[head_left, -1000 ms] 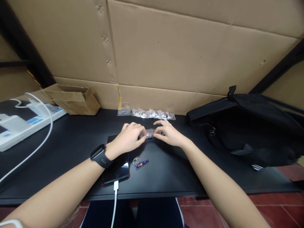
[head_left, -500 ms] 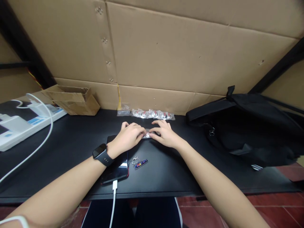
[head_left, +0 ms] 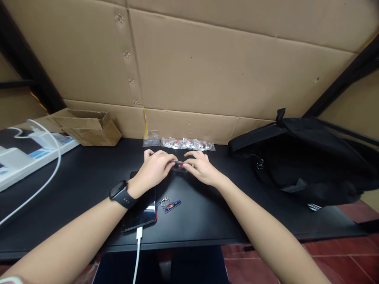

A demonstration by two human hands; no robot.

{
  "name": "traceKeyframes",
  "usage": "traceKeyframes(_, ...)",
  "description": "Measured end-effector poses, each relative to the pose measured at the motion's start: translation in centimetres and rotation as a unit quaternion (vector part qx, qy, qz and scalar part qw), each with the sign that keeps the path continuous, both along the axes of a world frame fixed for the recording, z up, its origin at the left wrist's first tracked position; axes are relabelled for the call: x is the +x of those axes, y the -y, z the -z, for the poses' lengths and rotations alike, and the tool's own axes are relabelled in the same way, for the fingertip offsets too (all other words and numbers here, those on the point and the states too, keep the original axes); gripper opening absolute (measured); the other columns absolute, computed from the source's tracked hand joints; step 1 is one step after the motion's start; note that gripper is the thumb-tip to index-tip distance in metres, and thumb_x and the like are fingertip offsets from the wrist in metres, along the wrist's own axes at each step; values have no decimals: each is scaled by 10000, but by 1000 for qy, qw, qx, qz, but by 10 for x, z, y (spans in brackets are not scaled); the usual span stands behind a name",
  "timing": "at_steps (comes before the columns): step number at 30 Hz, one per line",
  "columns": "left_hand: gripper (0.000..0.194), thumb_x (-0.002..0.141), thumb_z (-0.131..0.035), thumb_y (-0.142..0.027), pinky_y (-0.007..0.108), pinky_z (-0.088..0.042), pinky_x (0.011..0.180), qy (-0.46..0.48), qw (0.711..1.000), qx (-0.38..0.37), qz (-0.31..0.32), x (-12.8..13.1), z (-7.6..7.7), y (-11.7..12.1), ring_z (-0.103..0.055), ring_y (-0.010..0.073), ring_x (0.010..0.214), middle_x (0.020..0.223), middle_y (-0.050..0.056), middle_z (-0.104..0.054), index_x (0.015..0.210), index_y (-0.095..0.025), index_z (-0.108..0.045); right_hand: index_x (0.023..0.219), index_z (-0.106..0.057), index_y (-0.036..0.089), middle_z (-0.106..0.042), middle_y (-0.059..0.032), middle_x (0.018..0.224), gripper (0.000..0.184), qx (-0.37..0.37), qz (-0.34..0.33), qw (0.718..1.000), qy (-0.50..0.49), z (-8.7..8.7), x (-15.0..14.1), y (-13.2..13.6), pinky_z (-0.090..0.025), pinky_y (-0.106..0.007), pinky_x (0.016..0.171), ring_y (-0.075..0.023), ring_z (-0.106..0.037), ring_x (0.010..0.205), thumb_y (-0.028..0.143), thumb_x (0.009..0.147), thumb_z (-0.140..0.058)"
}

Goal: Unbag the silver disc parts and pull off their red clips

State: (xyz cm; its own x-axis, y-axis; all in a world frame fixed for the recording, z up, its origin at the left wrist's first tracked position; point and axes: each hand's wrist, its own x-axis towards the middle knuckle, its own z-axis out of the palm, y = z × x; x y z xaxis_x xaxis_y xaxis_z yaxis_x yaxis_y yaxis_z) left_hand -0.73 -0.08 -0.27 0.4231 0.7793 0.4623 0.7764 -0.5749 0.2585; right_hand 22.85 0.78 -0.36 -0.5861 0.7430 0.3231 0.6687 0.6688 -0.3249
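Observation:
My left hand (head_left: pixel 156 166), with a dark watch on its wrist, pinches the left end of a small clear plastic packet (head_left: pixel 180 166) with a red mark. My right hand (head_left: pixel 203 168) pinches the packet's right end between thumb and fingertips. The fingers partly hide the packet, and its contents are too small to make out. It is held tilted, close above the black table. Under my left wrist lies a dark phone (head_left: pixel 144 215) with a white cable plugged in. To the phone's right is a keychain (head_left: pixel 172 206) with a metal ring and a colourful tag.
Several clear packets with red marks (head_left: pixel 188 144) lie in a row by the cardboard wall (head_left: pixel 189 79), beside a flat clear bag (head_left: pixel 151 139). An open cardboard box (head_left: pixel 100 128) and a white power strip (head_left: pixel 38 156) stand left. A black bag (head_left: pixel 304 157) lies right.
The packet between my hands has been lifted slightly and tilted up, so its red mark now shows. Both hands keep their pinch. The whole view has shifted a little.

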Motion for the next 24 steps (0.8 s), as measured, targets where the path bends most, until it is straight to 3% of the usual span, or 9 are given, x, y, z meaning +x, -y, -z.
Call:
traceKeyframes(3,148,975,-562,-308,413,-257,909,32,999,-22,-16,-1,-4,0,-656,217,1015,1017,-8,-767,1007,-304,-707,1117,-746,277,-593,-80,1346,251,-35,5,999,-37,4,0,-4,-389,-518,1036,-293,-481,1263,439,980,-613)
traceKeyframes(7,208,983,-536,-404,396,-318,937,73,994,-79,-26,-2,-8,-1,-686,216,986,1026,-12,-769,1086,-301,-685,1094,-760,260,-627,-65,1299,249,-68,8,992,-104,6,2,-10,-405,-454,1049,-262,-528,1222,375,1016,-554)
traceKeyframes(13,385,937,-597,-398,424,-364,983,96,985,-145,1,-4,-2,-6,-713,228,949,1025,-2,-783,1296,-292,-505,823,-756,176,-639,-78,1195,392,-99,23,984,-145,4,4,-15,-476,-338,894,-224,-601,1060,410,1022,-512)
traceKeyframes(20,415,913,-603,-294,420,-329,1020,119,984,-135,-6,-5,3,-11,-714,214,989,914,-39,-779,1298,-300,-450,909,-761,201,-618,-85,1222,240,-105,2,987,-123,9,4,-15,-460,-370,972,-226,-585,1111,405,956,-644)
traceKeyframes(24,414,907,-599,-365,430,-323,968,89,984,-154,-26,-5,3,-11,-701,236,952,914,-25,-776,1291,-298,-458,860,-747,205,-612,-75,1271,170,-90,48,991,-90,8,5,-14,-417,-425,1032,-250,-552,1189,335,937,-669)
